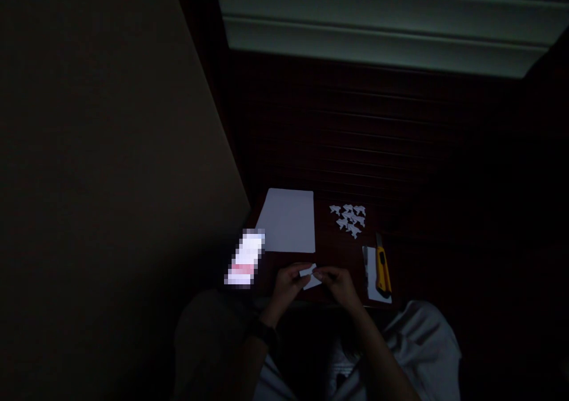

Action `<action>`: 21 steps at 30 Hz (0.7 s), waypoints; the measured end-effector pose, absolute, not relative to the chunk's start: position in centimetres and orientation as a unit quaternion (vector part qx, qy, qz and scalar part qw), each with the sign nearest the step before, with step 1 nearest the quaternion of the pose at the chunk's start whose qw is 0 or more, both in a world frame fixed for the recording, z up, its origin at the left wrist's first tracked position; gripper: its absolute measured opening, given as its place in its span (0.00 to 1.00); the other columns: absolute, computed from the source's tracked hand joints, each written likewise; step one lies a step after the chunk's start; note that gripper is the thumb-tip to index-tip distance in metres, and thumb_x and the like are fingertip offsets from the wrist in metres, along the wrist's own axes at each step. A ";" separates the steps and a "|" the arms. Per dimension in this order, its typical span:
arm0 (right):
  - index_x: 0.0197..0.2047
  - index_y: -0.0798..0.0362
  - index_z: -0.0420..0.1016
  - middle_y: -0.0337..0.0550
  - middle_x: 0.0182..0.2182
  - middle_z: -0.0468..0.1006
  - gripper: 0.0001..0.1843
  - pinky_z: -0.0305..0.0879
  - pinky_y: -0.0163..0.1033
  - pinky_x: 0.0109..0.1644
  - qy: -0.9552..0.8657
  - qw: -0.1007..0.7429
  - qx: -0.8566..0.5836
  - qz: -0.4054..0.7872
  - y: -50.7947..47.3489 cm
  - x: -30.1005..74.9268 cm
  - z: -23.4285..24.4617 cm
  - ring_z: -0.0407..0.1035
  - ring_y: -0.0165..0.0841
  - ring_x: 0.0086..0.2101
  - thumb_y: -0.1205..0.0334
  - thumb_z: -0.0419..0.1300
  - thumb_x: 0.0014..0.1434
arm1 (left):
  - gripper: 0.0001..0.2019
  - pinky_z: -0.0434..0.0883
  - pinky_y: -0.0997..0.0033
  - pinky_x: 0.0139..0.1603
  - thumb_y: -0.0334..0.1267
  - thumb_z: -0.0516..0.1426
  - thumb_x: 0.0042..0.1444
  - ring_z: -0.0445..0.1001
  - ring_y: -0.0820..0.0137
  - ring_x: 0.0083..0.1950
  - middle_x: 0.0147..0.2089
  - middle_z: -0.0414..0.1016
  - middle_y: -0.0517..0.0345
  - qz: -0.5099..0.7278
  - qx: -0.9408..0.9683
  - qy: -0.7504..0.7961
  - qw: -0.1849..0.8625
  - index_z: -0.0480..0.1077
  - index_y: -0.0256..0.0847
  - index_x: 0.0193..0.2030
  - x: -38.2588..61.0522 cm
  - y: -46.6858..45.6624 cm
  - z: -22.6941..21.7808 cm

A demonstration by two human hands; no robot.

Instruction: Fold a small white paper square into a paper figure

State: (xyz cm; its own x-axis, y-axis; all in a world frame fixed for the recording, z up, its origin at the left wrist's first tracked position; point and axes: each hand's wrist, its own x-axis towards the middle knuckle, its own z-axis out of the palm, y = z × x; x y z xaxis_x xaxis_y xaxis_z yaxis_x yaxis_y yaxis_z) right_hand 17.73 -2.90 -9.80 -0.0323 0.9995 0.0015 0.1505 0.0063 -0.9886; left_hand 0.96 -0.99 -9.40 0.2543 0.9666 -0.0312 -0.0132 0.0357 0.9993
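Note:
A small folded piece of white paper is held over the near edge of the dark table. My left hand pinches its left side, and a dark band circles that wrist. On the other side, the fingers of my right hand are closed on the paper's right part. Beyond my hands lies a large white sheet or stack of paper. Several small folded white paper shapes are heaped to its right.
A yellow utility knife rests on white paper at the table's right. A lit, blurred phone-like screen is at the left. A plain wall rises on the left, and pale slats run across the top.

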 end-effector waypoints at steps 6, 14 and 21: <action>0.34 0.52 0.77 0.43 0.34 0.78 0.12 0.63 0.42 0.44 -0.539 0.454 -0.527 0.475 -3.0 17.7 -9.4 0.71 0.38 0.37 0.54 0.59 0.49 | 0.17 0.68 0.63 0.47 0.34 0.61 0.41 0.70 0.61 0.48 0.48 0.71 0.47 0.425 0.525 0.429 0.600 0.73 0.36 0.42 1.0 -1.1 -9.0; 0.38 0.51 0.77 0.43 0.32 0.78 0.13 0.64 0.40 0.42 -0.544 0.454 -0.523 0.474 -2.9 17.9 -9.7 0.71 0.37 0.35 0.55 0.60 0.49 | 0.13 0.69 0.66 0.44 0.36 0.61 0.42 0.72 0.62 0.44 0.44 0.74 0.48 0.435 0.533 0.448 0.571 0.74 0.37 0.37 1.2 -1.2 -9.2; 0.37 0.51 0.77 0.44 0.33 0.78 0.13 0.64 0.40 0.41 -0.552 0.459 -0.516 0.467 -3.0 18.0 -10.0 0.71 0.37 0.35 0.56 0.61 0.49 | 0.14 0.68 0.67 0.43 0.42 0.57 0.47 0.73 0.64 0.43 0.41 0.76 0.51 0.441 0.562 0.484 0.505 0.73 0.39 0.40 1.6 -0.8 -10.3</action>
